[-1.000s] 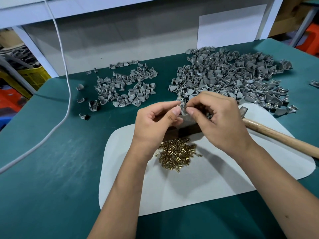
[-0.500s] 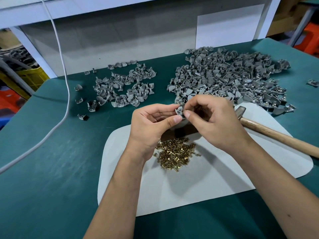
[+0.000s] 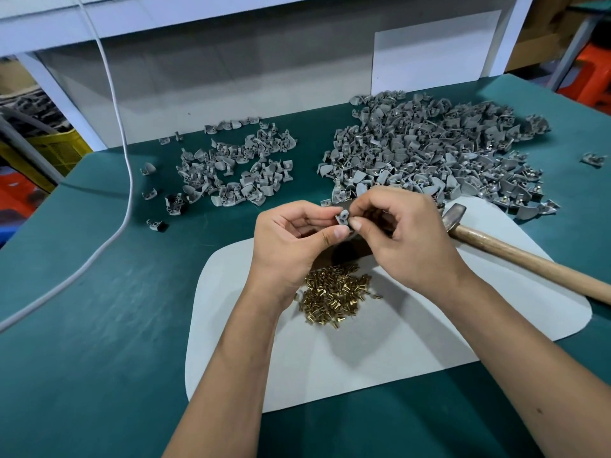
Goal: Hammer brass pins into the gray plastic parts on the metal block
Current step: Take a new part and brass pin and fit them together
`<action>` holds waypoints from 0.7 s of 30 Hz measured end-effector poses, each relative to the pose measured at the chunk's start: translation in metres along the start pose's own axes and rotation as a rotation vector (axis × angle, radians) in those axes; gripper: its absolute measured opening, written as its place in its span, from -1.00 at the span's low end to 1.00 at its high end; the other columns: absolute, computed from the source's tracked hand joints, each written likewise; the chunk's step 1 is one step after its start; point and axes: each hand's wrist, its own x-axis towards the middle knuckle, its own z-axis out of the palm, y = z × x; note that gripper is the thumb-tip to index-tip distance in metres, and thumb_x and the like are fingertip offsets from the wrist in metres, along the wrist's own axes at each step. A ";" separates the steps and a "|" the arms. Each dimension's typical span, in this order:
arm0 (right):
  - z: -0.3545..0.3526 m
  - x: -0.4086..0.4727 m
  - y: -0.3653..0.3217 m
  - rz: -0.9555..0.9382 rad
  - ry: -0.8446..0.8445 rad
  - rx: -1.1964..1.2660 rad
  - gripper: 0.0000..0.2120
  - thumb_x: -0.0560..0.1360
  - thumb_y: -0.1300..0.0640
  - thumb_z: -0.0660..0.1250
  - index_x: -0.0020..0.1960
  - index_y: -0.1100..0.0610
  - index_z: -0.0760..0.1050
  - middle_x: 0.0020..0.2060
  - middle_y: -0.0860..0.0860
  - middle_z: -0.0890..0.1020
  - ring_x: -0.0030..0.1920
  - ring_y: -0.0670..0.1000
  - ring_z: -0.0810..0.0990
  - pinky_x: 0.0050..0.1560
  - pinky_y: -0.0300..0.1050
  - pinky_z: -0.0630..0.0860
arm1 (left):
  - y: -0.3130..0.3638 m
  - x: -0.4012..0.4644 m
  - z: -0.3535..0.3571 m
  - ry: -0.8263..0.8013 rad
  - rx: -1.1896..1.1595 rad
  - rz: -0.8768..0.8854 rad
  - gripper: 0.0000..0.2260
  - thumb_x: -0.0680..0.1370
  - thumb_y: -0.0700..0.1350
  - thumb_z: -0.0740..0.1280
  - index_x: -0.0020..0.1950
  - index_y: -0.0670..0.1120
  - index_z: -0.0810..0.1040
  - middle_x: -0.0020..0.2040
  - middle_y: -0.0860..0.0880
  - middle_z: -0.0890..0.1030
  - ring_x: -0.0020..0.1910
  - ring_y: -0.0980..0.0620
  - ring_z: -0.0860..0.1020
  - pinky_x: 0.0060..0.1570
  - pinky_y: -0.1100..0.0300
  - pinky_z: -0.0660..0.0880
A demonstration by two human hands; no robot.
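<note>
A teal-green felt-covered table (image 3: 82, 342) fills most of the frame. Directly on it lie a pale grey rounded mat (image 3: 363, 365) at lower centre, a large heap of grey plastic parts (image 3: 429, 153) at upper right, a smaller scatter of the same grey parts (image 3: 234, 166) at upper centre-left, one stray part (image 3: 593, 159) at the right edge, and a white cable (image 3: 109, 236) trailing down the left side.

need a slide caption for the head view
Both hands pinch one gray plastic part above the brass pins; hammer lies idle.
</note>
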 end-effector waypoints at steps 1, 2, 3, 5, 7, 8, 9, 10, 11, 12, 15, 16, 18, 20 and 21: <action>-0.001 0.000 0.000 -0.001 -0.010 -0.005 -0.92 0.49 0.31 0.46 -0.11 0.16 0.63 -0.21 -0.08 0.65 -0.14 -0.12 0.60 -0.09 -0.31 0.47 | 0.001 0.000 0.000 -0.007 0.014 0.004 -0.77 0.35 -0.38 0.57 -0.04 -0.19 0.71 -0.10 -0.19 0.74 -0.12 -0.11 0.72 0.05 0.00 0.67; -0.001 0.000 0.000 -0.006 -0.017 -0.010 -0.92 0.49 0.31 0.46 -0.11 0.17 0.63 -0.21 -0.08 0.64 -0.14 -0.11 0.60 -0.10 -0.31 0.47 | 0.001 0.000 0.001 -0.015 0.026 0.008 -0.77 0.36 -0.40 0.56 -0.05 -0.18 0.71 -0.10 -0.19 0.75 -0.12 -0.10 0.72 0.04 0.03 0.67; -0.002 0.001 0.000 -0.014 -0.021 -0.014 -0.92 0.49 0.32 0.46 -0.11 0.17 0.63 -0.21 -0.08 0.64 -0.15 -0.11 0.59 -0.11 -0.33 0.45 | 0.002 0.000 0.001 -0.020 0.037 0.012 -0.76 0.36 -0.41 0.56 -0.05 -0.17 0.72 -0.10 -0.18 0.75 -0.11 -0.09 0.72 0.04 0.04 0.67; -0.003 0.000 -0.001 -0.025 -0.023 -0.025 -0.92 0.49 0.33 0.46 -0.12 0.19 0.62 -0.22 -0.07 0.63 -0.16 -0.10 0.58 -0.13 -0.35 0.43 | 0.003 -0.001 0.003 -0.023 0.043 0.020 -0.76 0.37 -0.41 0.55 -0.05 -0.14 0.72 -0.10 -0.18 0.75 -0.11 -0.09 0.72 0.05 0.03 0.67; -0.004 0.000 -0.003 -0.029 -0.020 -0.033 -0.93 0.49 0.34 0.45 -0.12 0.20 0.61 -0.21 -0.04 0.62 -0.17 -0.09 0.57 -0.14 -0.32 0.43 | 0.004 -0.002 0.003 -0.016 0.036 0.022 -0.76 0.38 -0.41 0.55 -0.04 -0.15 0.72 -0.10 -0.20 0.74 -0.10 -0.11 0.72 0.08 -0.05 0.67; -0.005 0.000 -0.004 -0.026 -0.021 -0.039 -0.93 0.49 0.34 0.45 -0.11 0.21 0.62 -0.21 -0.03 0.63 -0.17 -0.09 0.57 -0.14 -0.31 0.43 | 0.004 -0.001 0.004 -0.011 0.037 0.020 -0.76 0.38 -0.41 0.55 -0.02 -0.17 0.72 -0.09 -0.21 0.74 -0.09 -0.14 0.71 0.11 -0.11 0.65; -0.006 0.001 -0.006 -0.022 -0.024 -0.053 -0.94 0.50 0.33 0.45 -0.11 0.21 0.62 -0.20 -0.03 0.63 -0.17 -0.08 0.57 -0.13 -0.31 0.42 | 0.004 -0.001 0.005 -0.009 0.046 0.021 -0.74 0.39 -0.40 0.55 0.02 -0.17 0.71 -0.09 -0.21 0.73 -0.08 -0.14 0.70 0.12 -0.14 0.64; -0.008 0.002 -0.007 -0.019 -0.036 -0.078 -0.94 0.50 0.31 0.45 -0.10 0.19 0.63 -0.20 -0.05 0.63 -0.16 -0.09 0.57 -0.12 -0.31 0.42 | 0.004 -0.001 0.006 -0.009 0.066 0.028 -0.72 0.40 -0.40 0.54 0.05 -0.15 0.72 -0.10 -0.18 0.72 -0.08 -0.11 0.69 0.13 -0.11 0.64; -0.012 0.004 -0.007 -0.009 -0.054 -0.098 -0.95 0.51 0.27 0.46 -0.08 0.15 0.64 -0.19 -0.07 0.64 -0.15 -0.11 0.58 -0.11 -0.32 0.42 | 0.004 -0.001 0.008 -0.010 0.098 0.041 -0.70 0.42 -0.39 0.53 0.08 -0.12 0.72 -0.12 -0.13 0.71 -0.09 -0.05 0.68 0.11 -0.03 0.64; -0.019 0.006 -0.006 0.016 -0.069 -0.108 -0.97 0.52 0.22 0.47 -0.06 0.11 0.65 -0.19 -0.10 0.65 -0.15 -0.14 0.59 -0.10 -0.36 0.44 | 0.004 -0.001 0.009 -0.008 0.143 0.060 -0.70 0.43 -0.38 0.53 0.08 -0.08 0.72 -0.13 -0.07 0.71 -0.09 0.00 0.68 0.08 0.06 0.64; -0.052 0.012 0.009 0.178 -0.080 -0.175 -0.98 0.54 0.07 0.45 -0.04 -0.01 0.63 -0.20 -0.18 0.66 -0.23 -0.18 0.63 -0.22 -0.43 0.50 | 0.000 -0.001 0.010 0.053 0.334 0.112 -0.75 0.45 -0.33 0.54 0.01 -0.02 0.73 -0.08 0.05 0.74 -0.04 0.09 0.71 0.09 0.18 0.61; -0.066 0.012 0.020 0.242 -0.106 -0.295 -0.96 0.54 0.05 0.46 -0.04 0.00 0.62 -0.20 -0.14 0.66 -0.25 -0.16 0.62 -0.22 -0.34 0.52 | -0.003 -0.001 0.009 0.101 0.433 0.127 -0.77 0.45 -0.31 0.55 -0.01 -0.01 0.73 -0.04 0.07 0.73 0.02 0.13 0.69 0.14 0.20 0.60; -0.090 0.009 0.041 0.416 -0.238 -0.589 -0.86 0.51 0.02 0.48 0.00 0.04 0.60 -0.16 -0.02 0.67 -0.18 0.03 0.61 -0.16 -0.11 0.51 | -0.006 0.000 0.007 0.190 0.626 0.130 -0.80 0.45 -0.25 0.55 -0.05 0.04 0.74 0.03 0.12 0.69 0.14 0.23 0.61 0.24 0.29 0.51; -0.100 0.003 0.052 0.551 -0.404 -0.734 -0.81 0.48 -0.02 0.49 -0.02 0.07 0.59 -0.16 0.05 0.67 -0.16 0.13 0.60 -0.13 -0.02 0.55 | -0.008 0.000 0.006 0.213 0.654 0.094 -0.83 0.46 -0.22 0.54 -0.07 0.05 0.73 0.04 0.18 0.69 0.24 0.27 0.53 0.28 0.37 0.41; -0.100 0.000 0.054 0.579 -0.449 -0.732 -0.81 0.47 -0.02 0.49 -0.09 0.08 0.58 -0.19 0.07 0.67 -0.17 0.14 0.60 -0.14 0.00 0.56 | -0.009 0.000 0.005 0.219 0.652 0.080 -0.85 0.46 -0.21 0.55 -0.08 0.05 0.73 0.02 0.23 0.68 0.27 0.26 0.50 0.29 0.41 0.36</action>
